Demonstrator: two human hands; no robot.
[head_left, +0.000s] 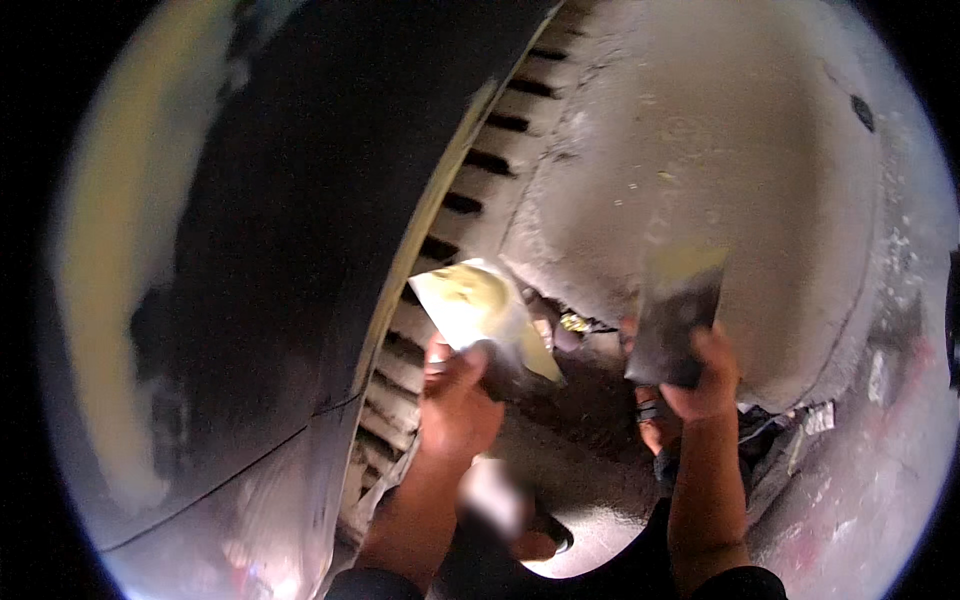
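At the centre of the frame, the left hand (462,402) gripped a pale sheet (497,325) bearing yellow paste (462,288). Right of centre, the right hand (706,378) was closed on the lower end of a blade (682,310), its top edge yellow. A dark, yellow-streaked panel (290,190) spanned the left side.

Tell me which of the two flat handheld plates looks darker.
The dark grey rectangular plate in the right hand; the whitish flat plate in the left hand looks much brighter, with yellow paste on it.
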